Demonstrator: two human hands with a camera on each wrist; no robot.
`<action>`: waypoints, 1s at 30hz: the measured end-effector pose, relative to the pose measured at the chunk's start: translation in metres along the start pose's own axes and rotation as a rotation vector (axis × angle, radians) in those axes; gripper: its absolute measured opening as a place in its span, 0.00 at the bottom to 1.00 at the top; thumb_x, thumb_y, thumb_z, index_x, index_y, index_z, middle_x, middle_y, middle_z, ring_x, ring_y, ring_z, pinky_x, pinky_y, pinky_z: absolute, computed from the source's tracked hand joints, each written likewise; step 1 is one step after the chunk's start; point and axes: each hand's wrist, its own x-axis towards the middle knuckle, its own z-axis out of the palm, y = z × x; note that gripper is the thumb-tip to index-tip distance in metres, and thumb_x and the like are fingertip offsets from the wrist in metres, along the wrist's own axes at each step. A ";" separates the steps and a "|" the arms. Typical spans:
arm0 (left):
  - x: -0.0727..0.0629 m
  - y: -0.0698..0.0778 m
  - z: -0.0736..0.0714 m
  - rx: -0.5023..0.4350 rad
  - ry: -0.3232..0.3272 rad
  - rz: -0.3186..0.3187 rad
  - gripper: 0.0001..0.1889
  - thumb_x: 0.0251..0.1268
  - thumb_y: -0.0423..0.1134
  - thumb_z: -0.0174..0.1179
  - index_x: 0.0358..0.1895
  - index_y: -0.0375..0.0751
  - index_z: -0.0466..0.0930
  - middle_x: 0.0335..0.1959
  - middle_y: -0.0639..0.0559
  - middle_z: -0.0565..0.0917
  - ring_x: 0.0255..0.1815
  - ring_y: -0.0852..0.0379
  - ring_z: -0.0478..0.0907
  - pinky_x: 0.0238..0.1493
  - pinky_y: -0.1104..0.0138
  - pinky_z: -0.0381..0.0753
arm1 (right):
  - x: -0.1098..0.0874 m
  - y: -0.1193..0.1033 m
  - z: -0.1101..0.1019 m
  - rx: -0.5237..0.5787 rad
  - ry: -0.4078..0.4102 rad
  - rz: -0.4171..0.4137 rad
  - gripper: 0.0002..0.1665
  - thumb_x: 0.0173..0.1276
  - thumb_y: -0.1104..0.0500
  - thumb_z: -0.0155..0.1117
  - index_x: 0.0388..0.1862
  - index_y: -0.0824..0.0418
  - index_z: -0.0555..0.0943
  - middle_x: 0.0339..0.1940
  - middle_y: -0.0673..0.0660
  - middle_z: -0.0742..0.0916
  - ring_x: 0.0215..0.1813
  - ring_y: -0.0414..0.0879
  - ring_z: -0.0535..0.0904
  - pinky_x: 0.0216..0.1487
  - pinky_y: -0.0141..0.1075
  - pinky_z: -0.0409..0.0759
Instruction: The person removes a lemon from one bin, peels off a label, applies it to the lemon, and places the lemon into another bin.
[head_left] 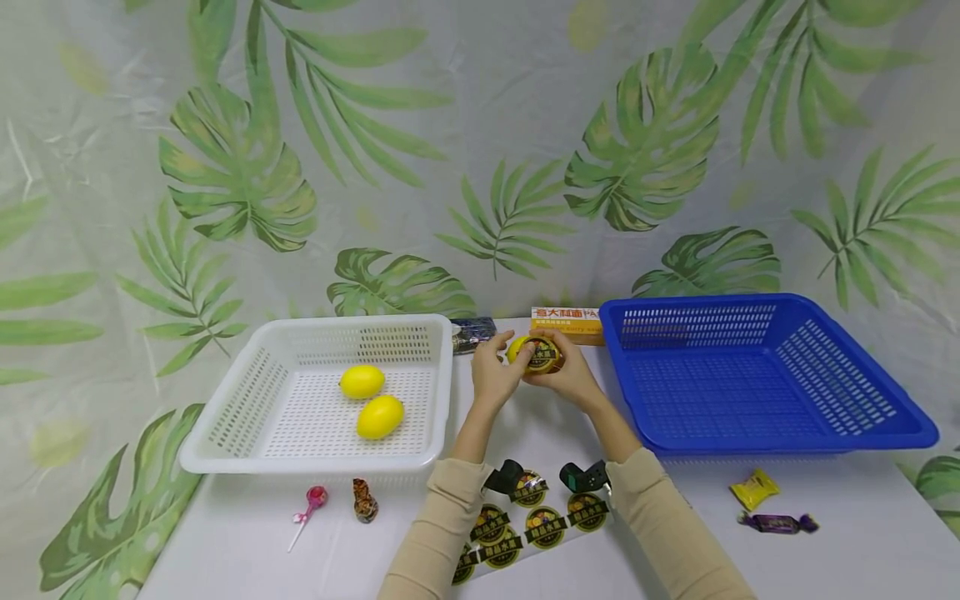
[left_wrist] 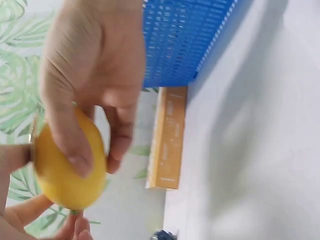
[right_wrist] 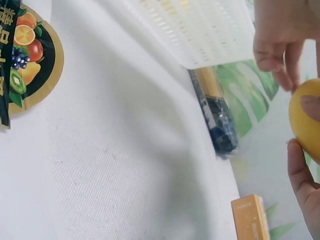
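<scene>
Both hands hold a yellow lemon (left_wrist: 75,170) up over the table, between the two baskets. A round black-and-gold fruit sticker (head_left: 542,355) lies against its side facing the head camera. My left hand (head_left: 497,372) has its thumb pressed on the sticker, its fingers at the lemon's other side and end. From the right, my right hand (head_left: 564,375) grips the lemon, thumb across the yellow skin in the left wrist view. On the table below, between the forearms, lies a sheet of similar round stickers (head_left: 545,527), partly hidden by the left sleeve.
Two lemons (head_left: 380,417) lie in a white basket (head_left: 315,467) on the left. A blue basket (head_left: 750,442) stands right. Behind are an orange box (head_left: 567,327) and a dark wrapped packet (head_left: 472,333). In front lie a lollipop (head_left: 316,497) and wrapped candies (head_left: 755,489).
</scene>
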 end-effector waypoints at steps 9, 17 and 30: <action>0.004 -0.009 -0.007 0.191 -0.229 -0.061 0.30 0.60 0.63 0.53 0.45 0.35 0.79 0.32 0.45 0.82 0.28 0.53 0.76 0.25 0.67 0.72 | -0.004 -0.006 0.003 0.036 -0.078 -0.033 0.40 0.48 0.77 0.70 0.62 0.71 0.68 0.60 0.70 0.73 0.55 0.60 0.73 0.45 0.30 0.78; 0.007 -0.010 -0.012 0.327 -0.348 -0.061 0.36 0.50 0.72 0.55 0.37 0.38 0.75 0.23 0.50 0.76 0.20 0.55 0.72 0.18 0.67 0.69 | -0.008 -0.008 0.004 0.021 -0.126 -0.056 0.39 0.50 0.75 0.70 0.63 0.69 0.69 0.57 0.70 0.76 0.44 0.43 0.77 0.40 0.31 0.79; 0.008 -0.010 -0.013 0.234 -0.380 -0.025 0.28 0.62 0.64 0.48 0.37 0.37 0.74 0.22 0.49 0.74 0.19 0.56 0.69 0.18 0.68 0.67 | -0.010 -0.014 0.001 0.036 -0.111 -0.051 0.41 0.46 0.75 0.72 0.62 0.70 0.70 0.56 0.69 0.77 0.47 0.45 0.76 0.42 0.30 0.79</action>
